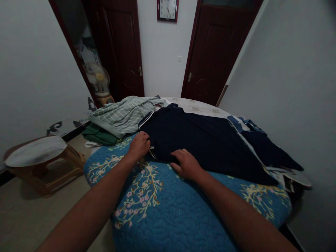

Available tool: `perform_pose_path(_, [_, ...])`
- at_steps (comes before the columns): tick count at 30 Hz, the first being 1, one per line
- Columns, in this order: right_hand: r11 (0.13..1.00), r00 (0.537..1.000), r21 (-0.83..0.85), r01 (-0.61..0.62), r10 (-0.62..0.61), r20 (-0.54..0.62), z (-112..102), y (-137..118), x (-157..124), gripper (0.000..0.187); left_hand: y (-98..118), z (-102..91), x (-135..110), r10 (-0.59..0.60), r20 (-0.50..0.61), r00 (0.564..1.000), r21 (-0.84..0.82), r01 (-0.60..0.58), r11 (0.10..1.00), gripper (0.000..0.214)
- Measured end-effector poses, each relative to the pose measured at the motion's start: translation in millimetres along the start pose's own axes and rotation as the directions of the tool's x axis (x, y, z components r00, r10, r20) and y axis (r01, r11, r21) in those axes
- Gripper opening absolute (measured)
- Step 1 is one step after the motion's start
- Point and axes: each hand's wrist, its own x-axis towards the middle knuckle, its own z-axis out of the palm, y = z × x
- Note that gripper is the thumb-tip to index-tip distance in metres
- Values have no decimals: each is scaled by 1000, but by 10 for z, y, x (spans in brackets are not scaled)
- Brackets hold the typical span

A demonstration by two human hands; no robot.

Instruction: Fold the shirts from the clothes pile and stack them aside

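A dark navy shirt [204, 140] with a white-trimmed collar lies spread across a blue floral quilt [162, 213] on the bed. My left hand [139, 145] is closed, pinching the shirt's near-left edge by a striped cuff. My right hand [186, 163] lies on the shirt's near edge with its fingers curled over the fabric, pressing it to the quilt. Both forearms reach in from the bottom of the view.
A grey-green striped garment [123, 115] and folded green clothes [98, 134] lie at the bed's far left. More dark and blue-white clothing [265, 147] is piled at the right against the wall. A wooden stool [39, 164] stands on the floor at left; a fan [98, 78] stands in the doorway.
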Motion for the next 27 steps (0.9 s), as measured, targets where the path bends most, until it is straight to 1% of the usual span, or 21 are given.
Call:
perform_pose_path(2, [988, 989, 96, -118, 126, -73, 68, 64, 104, 52, 3, 56, 99, -99, 47, 994, -21, 101, 995, 24])
perform_pose_path(3, [973, 977, 156, -173, 190, -97, 87, 92, 142, 52, 0, 88, 132, -129, 68, 989, -30, 131, 991, 26])
perform_pose_path(5, [937, 953, 243, -251, 284, -108, 100, 123, 188, 50, -9, 147, 166, -154, 72, 985, -41, 157, 987, 28])
perform_pose_path(6, [930, 949, 255, -265, 299, -104, 97, 123, 195, 51, -14, 169, 173, -157, 70, 985, -47, 160, 986, 27])
perform_pose_path(8, [951, 962, 201, -235, 257, -94, 86, 91, 186, 61, -21, 193, 176, -152, 75, 986, -59, 157, 986, 27])
perform_pose_path(10, [985, 984, 83, -150, 157, -83, 84, 29, 162, 77, -27, 193, 179, -143, 93, 985, -72, 150, 986, 28])
perform_pose_path(11, [994, 991, 17, -105, 106, -81, 89, -9, 152, 80, -29, 187, 182, -140, 103, 985, -81, 148, 986, 30])
perform_pose_path(12, [997, 995, -46, -68, 64, -81, 99, -47, 146, 78, -31, 179, 184, -137, 110, 984, -93, 148, 985, 32])
perform_pose_path(13, [994, 996, -103, -40, 32, -85, 112, -83, 145, 70, -33, 169, 183, -135, 116, 984, -108, 147, 983, 34])
perform_pose_path(16, [978, 996, -207, 27, -43, -73, 164, -156, 171, 36, -35, 138, 159, -129, 129, 983, -164, 149, 975, 37])
perform_pose_path(17, [976, 996, -211, 42, -56, -62, 181, -160, 188, 28, -36, 129, 144, -129, 130, 983, -183, 152, 971, 38])
perform_pose_path(18, [980, 997, -195, 45, -57, -59, 197, -151, 209, 25, -37, 121, 126, -131, 129, 983, -200, 155, 968, 37])
perform_pose_path(19, [988, 996, -155, 26, -38, -75, 209, -127, 232, 24, -40, 115, 109, -134, 128, 983, -214, 160, 964, 37])
perform_pose_path(20, [996, 994, -90, -22, 12, -112, 216, -87, 259, 23, -43, 111, 94, -138, 125, 983, -228, 164, 960, 37])
perform_pose_path(21, [995, 982, -3, -98, 96, -164, 218, -33, 287, 24, -49, 108, 82, -141, 122, 983, -239, 167, 957, 36])
perform_pose_path(22, [977, 953, 97, -189, 206, -220, 215, 32, 318, 25, -55, 106, 74, -143, 119, 983, -249, 169, 954, 36])
perform_pose_path(23, [940, 906, 198, -278, 325, -271, 207, 103, 349, 27, -63, 105, 71, -145, 117, 983, -256, 170, 952, 37])
perform_pose_path(24, [890, 847, 290, -350, 433, -307, 195, 172, 377, 29, -72, 103, 71, -146, 115, 983, -263, 172, 949, 39])
perform_pose_path(25, [844, 794, 363, -395, 512, -327, 182, 233, 402, 32, -82, 100, 73, -146, 113, 983, -271, 172, 947, 40])
perform_pose_path(26, [813, 759, 413, -410, 556, -339, 168, 280, 421, 35, -93, 95, 76, -145, 109, 983, -281, 171, 945, 41])
perform_pose_path(27, [799, 745, 444, -406, 571, -346, 156, 309, 433, 38, -104, 89, 77, -142, 105, 984, -293, 167, 941, 41])
